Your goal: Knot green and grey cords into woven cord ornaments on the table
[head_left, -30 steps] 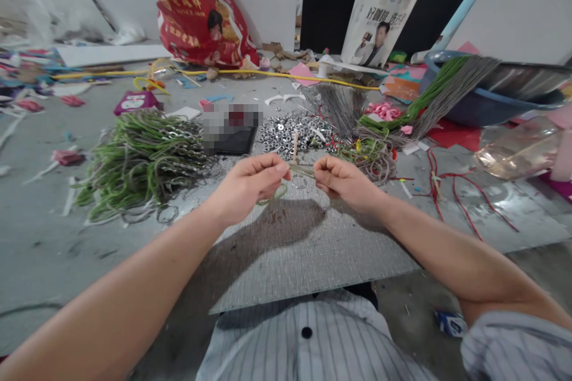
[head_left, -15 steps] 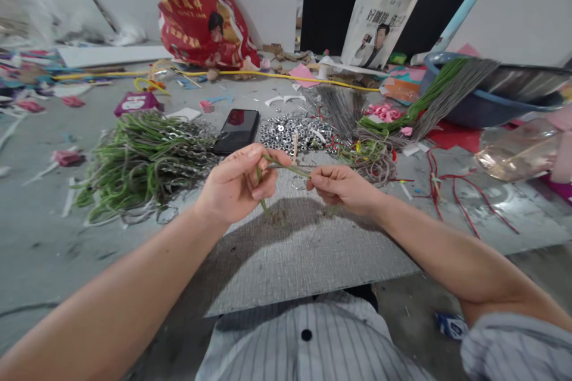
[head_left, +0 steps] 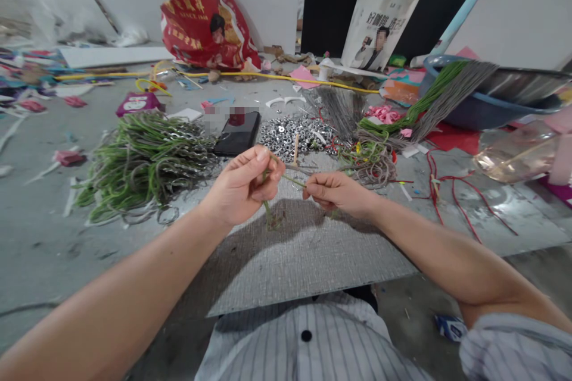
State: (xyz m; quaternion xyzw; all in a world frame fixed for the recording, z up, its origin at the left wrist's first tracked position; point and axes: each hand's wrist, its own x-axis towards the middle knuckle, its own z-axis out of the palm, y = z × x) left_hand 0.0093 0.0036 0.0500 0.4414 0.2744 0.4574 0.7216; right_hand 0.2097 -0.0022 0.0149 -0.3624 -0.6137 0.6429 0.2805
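Observation:
A thin green cord (head_left: 292, 180) runs taut across the short gap between my two hands. My left hand (head_left: 243, 184) pinches it between thumb and fingers, and a loose end hangs below the palm. On the other side my right hand (head_left: 337, 193) is closed on the cord with thumb and forefinger. Just behind the cord stands a small wooden peg (head_left: 295, 149). A heap of small metal rings and nuts (head_left: 295, 131) lies beyond the hands. To the left is a large pile of green and grey cords (head_left: 138, 161) with metal chain ends.
A black phone (head_left: 238, 134) lies beside the ring heap. Tangled cord scraps (head_left: 373, 158) and red cords (head_left: 435, 184) are at the right. A blue basin (head_left: 465, 113) holds green and grey strands. Red (head_left: 205, 18) and white (head_left: 382, 18) bags stand at the back.
My right hand has shifted slightly left and down, and my left hand slightly right. The cord span between them is shorter and slopes down to the right.

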